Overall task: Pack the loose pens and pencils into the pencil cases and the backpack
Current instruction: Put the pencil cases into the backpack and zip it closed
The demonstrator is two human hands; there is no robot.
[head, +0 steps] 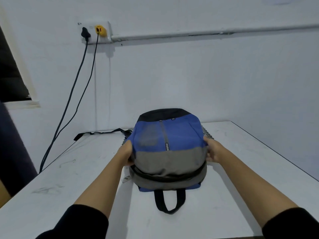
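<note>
A blue, grey and black backpack point(168, 145) lies flat on the white table point(69, 183), its top handle loop toward me and its front face up. My left hand point(126, 155) grips its left side and my right hand point(213, 150) grips its right side. The main zipper near the top edge looks partly parted. No pens, pencils or pencil cases are visible.
A black shoulder strap point(101, 132) trails left across the table behind the backpack. Two dark cables point(72, 94) hang from a wall socket point(95, 31) down past the table's left edge. The wall stands close behind the table.
</note>
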